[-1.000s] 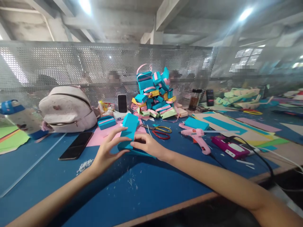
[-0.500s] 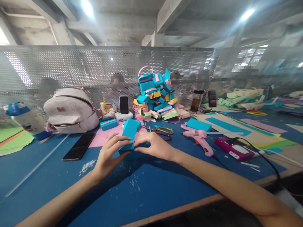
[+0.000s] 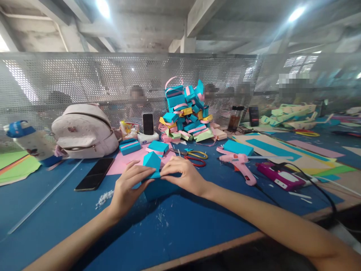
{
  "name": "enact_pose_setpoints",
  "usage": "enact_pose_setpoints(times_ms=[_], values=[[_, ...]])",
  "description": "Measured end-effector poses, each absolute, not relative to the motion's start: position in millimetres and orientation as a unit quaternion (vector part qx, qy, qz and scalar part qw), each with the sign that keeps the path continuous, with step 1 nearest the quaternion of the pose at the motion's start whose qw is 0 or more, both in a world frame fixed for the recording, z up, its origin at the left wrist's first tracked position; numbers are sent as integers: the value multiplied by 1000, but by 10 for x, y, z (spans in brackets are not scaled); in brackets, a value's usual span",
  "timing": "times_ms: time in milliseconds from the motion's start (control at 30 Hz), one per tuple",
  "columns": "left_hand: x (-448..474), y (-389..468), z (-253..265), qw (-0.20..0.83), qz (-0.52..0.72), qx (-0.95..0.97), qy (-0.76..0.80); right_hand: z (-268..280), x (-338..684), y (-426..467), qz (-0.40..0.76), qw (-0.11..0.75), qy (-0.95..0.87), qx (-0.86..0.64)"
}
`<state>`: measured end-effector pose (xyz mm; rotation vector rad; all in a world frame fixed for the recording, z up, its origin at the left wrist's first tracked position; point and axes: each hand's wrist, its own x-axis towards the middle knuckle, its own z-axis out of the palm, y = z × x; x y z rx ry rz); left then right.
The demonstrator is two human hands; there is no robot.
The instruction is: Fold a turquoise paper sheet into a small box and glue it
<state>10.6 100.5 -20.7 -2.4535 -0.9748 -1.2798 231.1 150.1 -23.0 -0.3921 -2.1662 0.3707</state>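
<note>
Both hands pinch a piece of blue paper (image 3: pixel 151 161) just above the blue tabletop. My left hand (image 3: pixel 130 186) grips its left side, thumb below and fingers on top. From the right, my right hand (image 3: pixel 184 175) presses the same fold between thumb and fingertips. One flap points up behind the fingers, and a wider part hangs down in front, blending with the table colour. Close behind lie a blue paper box with a pink strip (image 3: pixel 156 147) and another such box (image 3: pixel 130 146), by a pink sheet (image 3: pixel 120 164).
Scissors (image 3: pixel 196 158), a pink glue gun (image 3: pixel 239 165) and a purple power strip (image 3: pixel 282 177) with cables lie to the right. A black phone (image 3: pixel 94 175) and a backpack (image 3: pixel 86 131) are at left. A pile of paper boxes (image 3: pixel 187 113) stands behind, before a perforated metal screen (image 3: pixel 107 79).
The blue paper has been bent and tilted in my fingers. Its tall upright panel now shows shorter, and more paper shows below my hands. Both hands have stayed close together.
</note>
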Motion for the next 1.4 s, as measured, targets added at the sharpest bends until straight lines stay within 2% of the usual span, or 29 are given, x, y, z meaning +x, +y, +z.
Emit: enact_pose_setpoints(times_ms=[533,1400], values=[[112,988,-285,47,-446,-822,-351,-328,2246,1425,210,511,-807,-210],[114,1009,-310,-27,-493,-811,-314,-390,2216,1446,324,526,-770,-161]])
